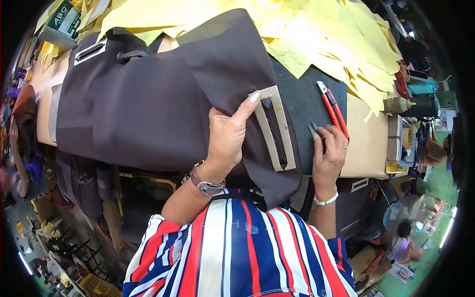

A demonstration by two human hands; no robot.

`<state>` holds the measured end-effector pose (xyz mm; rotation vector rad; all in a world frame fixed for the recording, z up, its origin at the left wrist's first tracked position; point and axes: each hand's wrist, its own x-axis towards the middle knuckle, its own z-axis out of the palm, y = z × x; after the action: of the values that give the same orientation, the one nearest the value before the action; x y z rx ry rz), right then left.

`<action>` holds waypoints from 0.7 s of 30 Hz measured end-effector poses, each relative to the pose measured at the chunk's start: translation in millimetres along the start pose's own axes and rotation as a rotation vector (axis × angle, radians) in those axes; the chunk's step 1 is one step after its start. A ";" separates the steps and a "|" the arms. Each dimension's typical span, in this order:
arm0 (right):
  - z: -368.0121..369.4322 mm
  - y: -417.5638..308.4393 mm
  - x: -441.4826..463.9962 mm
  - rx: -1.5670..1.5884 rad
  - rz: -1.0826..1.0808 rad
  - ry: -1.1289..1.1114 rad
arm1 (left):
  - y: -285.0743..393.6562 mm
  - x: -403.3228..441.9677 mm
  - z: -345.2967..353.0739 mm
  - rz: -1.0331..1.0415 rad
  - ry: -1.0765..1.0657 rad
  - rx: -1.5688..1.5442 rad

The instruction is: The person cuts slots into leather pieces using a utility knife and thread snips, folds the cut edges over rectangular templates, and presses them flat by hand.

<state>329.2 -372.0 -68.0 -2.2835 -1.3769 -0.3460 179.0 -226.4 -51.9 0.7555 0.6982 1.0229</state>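
Left hand (pixel 227 134) pinches cloth (pixel 148 106), right hand (pixel 330 156) part-curled on pointed tool (pixel 312 129).
Left thumb on frame (pixel 288 133) corner, fingers hidden; right beside red cutter (pixel 334 110).

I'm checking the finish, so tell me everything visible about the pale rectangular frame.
The pale beige frame is a long, narrow rectangle, perhaps card or leather, bordering a dark slot. It lies on the dark brown sheet, near the sheet's right edge, its far end leaning left. The left hand has its thumb at the far-left corner.
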 end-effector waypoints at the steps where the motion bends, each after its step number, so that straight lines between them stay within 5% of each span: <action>1: -2.0 -3.8 4.2 0.048 -0.053 0.017 | 0.4 -1.2 0.9 -0.002 -0.006 0.002; 9: -10.0 -60.0 75.6 0.266 -0.671 0.059 | 6.0 -11.4 2.5 -0.017 -0.079 0.045; 13: -6.5 -60.8 95.3 0.378 -0.758 0.017 | 6.2 -11.3 -4.0 -0.014 -0.151 0.069; 17: -10.4 -64.7 99.5 0.654 -0.428 -0.314 | 10.9 -9.3 -10.8 -0.172 -0.215 -0.045; 20: -13.6 -82.3 107.1 1.046 0.193 -0.621 | 12.9 -9.9 -12.5 -0.216 -0.236 -0.071; 21: -2.7 -83.1 106.4 1.046 0.183 -0.568 | 12.3 -10.0 -11.0 -0.209 -0.215 -0.066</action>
<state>306.0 -258.1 0.8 -1.5888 -1.1316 0.9370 160.7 -229.1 -46.5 0.7068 0.5420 0.7588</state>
